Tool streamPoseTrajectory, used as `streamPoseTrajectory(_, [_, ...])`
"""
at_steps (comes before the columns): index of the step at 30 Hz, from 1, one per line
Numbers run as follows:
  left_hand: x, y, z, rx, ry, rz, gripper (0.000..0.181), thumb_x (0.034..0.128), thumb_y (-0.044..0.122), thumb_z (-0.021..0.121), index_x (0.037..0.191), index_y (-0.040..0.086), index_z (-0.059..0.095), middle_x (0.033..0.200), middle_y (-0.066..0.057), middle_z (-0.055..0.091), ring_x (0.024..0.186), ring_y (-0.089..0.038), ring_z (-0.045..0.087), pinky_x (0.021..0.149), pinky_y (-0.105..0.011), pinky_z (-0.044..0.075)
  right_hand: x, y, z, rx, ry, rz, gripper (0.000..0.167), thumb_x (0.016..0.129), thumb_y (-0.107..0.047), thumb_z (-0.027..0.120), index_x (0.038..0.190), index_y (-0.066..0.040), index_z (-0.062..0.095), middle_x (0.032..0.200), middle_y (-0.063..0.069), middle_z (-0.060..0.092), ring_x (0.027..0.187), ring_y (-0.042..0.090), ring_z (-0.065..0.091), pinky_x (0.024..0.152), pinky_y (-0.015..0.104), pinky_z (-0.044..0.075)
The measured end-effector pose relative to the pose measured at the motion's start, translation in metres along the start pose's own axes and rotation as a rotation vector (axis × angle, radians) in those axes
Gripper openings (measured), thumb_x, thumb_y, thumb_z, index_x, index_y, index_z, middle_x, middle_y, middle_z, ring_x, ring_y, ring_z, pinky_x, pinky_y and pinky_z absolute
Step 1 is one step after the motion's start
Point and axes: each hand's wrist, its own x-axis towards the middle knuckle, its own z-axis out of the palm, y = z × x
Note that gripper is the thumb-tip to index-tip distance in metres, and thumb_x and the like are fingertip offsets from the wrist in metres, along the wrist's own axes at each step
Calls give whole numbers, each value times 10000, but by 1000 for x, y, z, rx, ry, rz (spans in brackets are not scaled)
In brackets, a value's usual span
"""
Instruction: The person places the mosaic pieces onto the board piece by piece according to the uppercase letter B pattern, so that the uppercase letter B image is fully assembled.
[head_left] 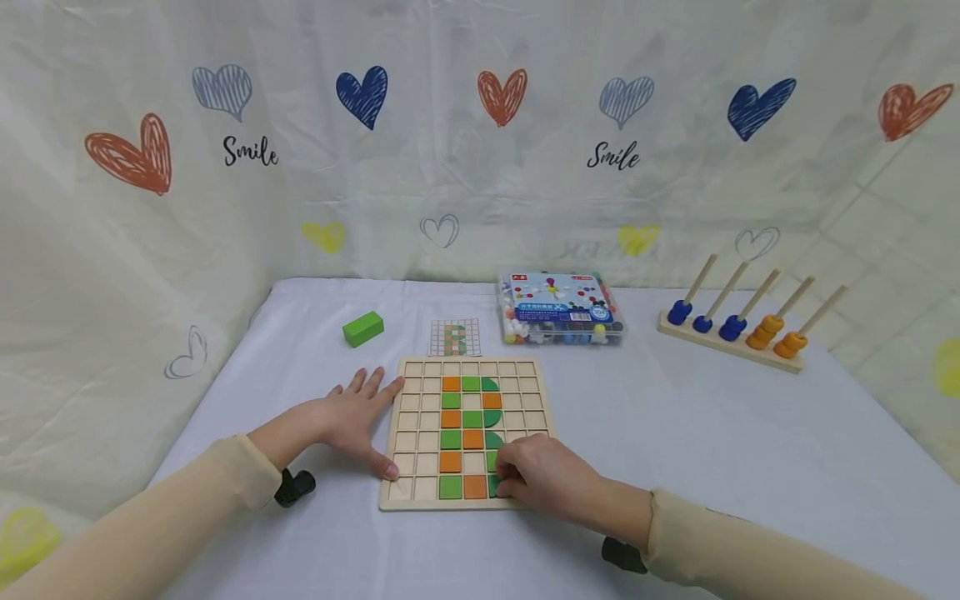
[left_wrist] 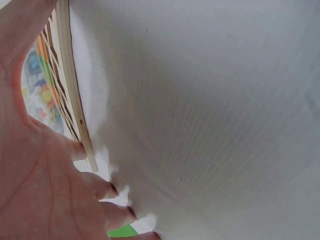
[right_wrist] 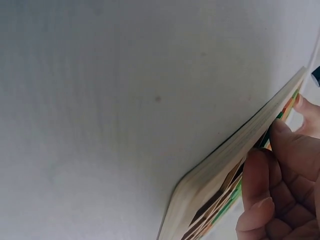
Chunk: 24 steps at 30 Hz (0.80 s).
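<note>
A wooden grid board (head_left: pixel 403 421) lies flat on the white cloth, with orange squares (head_left: pixel 451 384), green squares (head_left: pixel 450 487) and dark green rounded pieces (head_left: pixel 492 418) set in its middle columns. My left hand (head_left: pixel 348 421) is spread at the board's left side; its thumb rests on the lower left frame and a fingertip touches the upper left edge. Over the lower right part, my right hand (head_left: pixel 551 479) pinches a dark green piece (head_left: pixel 492 486) between thumb and fingers at the bottom row. The hand hides part of that piece and several cells.
Behind the board lies a printed pattern card (head_left: pixel 454 337). A green block (head_left: pixel 363 329) is at the back left. A clear box of coloured parts (head_left: pixel 561 308) stands at the back, and a wooden peg stand (head_left: pixel 731 342) with blue and orange beads at the right.
</note>
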Motion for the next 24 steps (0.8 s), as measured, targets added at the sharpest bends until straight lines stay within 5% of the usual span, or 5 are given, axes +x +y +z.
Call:
streamPoseTrajectory(16, [2,-2,2,-12,-2,1,1383,667,734,823,1648,79,101,1692,-300,30,1541,-573,14,1173,-761,157,-7,3,-12,104,-97,49,135,857,-151,832,916,-117,715,776,-101,636,691,11,492,645,171,488])
streamPoseTrajectory(20, [3,-3,3,-8,-2,-2,1389,664,750,813,1651,87,93,1695,-295,24,1545,-564,2,1178,-758,148,-14,15,-20,96,-101,91,234,901,-246,799,1077,-137,691,984,-71,674,882,71,586,825,296,566])
streamPoseTrajectory(24, [2,-3,3,-5,4,0,1388,668,752,809,1650,84,91,1694,-297,27,1545,-563,-3,1176,-762,143,-19,36,-24,54,-113,151,573,868,-364,825,1324,-97,603,1331,66,635,1224,237,608,1061,473,513])
